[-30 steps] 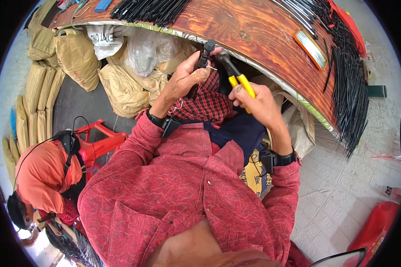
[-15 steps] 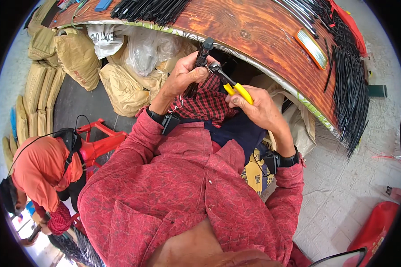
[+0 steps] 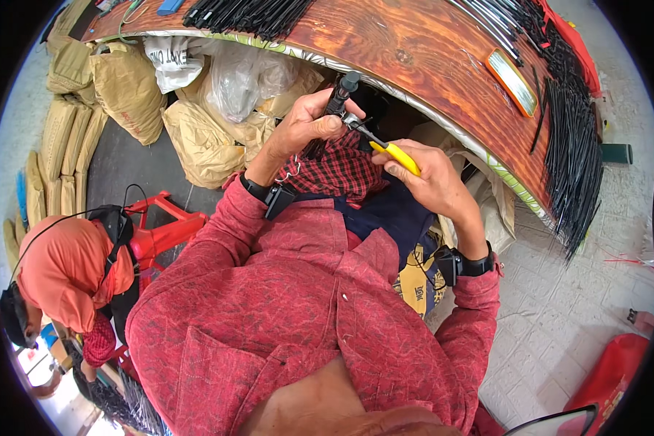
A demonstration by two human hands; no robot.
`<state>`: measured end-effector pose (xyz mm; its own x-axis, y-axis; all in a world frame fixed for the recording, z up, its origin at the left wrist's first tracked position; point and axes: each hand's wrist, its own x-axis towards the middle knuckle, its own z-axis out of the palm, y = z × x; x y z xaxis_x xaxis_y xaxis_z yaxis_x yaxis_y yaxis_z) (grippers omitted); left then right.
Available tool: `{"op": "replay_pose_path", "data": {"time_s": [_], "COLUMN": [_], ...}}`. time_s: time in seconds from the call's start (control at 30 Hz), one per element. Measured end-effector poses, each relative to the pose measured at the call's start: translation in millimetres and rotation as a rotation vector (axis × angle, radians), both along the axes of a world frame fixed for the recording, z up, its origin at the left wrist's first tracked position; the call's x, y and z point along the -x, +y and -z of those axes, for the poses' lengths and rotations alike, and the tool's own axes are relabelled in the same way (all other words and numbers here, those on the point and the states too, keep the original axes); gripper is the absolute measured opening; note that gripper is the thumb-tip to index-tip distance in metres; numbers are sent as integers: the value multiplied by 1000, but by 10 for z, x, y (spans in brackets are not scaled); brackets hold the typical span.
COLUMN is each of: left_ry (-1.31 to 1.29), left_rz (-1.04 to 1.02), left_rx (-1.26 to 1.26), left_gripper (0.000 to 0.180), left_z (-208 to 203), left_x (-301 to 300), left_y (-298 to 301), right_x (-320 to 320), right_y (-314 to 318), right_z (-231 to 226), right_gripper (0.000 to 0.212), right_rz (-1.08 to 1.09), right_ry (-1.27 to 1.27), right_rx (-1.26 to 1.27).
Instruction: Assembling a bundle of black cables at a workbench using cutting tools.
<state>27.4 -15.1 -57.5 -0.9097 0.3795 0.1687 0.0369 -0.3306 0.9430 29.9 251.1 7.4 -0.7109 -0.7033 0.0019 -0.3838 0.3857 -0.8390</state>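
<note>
My left hand [image 3: 303, 129] is closed around a black folded umbrella frame [image 3: 344, 90], its dark knob end pointing up and away from me. Thin black ribs hang below that fist, partly hidden by the fingers. My right hand [image 3: 436, 180] grips pliers with yellow handles [image 3: 402, 157]. The metal jaws of the pliers reach to the frame beside my left fingertips; whether they bite on a part there is too small to tell. Beneath both hands, a red-and-black checked cloth [image 3: 349, 171] lies over my lap.
A brown wooden table [image 3: 385, 43] curves ahead, with bundles of black rods [image 3: 570, 160] and an orange-framed mirror-like thing [image 3: 511, 81] on it. Paper sacks [image 3: 200, 142] and plastic bags [image 3: 232, 87] lie under its left side. A co-worker [image 3: 62, 272] bends by a red stool [image 3: 156, 232].
The pliers' handles have come closer together, and my right hand has shifted slightly right and down. The frame in my left hand has tilted a little to the right.
</note>
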Motion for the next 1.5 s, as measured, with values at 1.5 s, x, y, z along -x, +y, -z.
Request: {"op": "replay_pose_path", "data": {"time_s": [1.5], "left_ry": [-60], "left_rz": [-32], "left_rx": [-46], "left_gripper": [58], "left_z": [-45], "left_x": [10], "left_y": [5], "right_x": [-322], "right_y": [-20], "right_z": [367], "right_gripper": [67], "right_rz": [106], "right_ry": [-1071], "right_rx": [492]}}
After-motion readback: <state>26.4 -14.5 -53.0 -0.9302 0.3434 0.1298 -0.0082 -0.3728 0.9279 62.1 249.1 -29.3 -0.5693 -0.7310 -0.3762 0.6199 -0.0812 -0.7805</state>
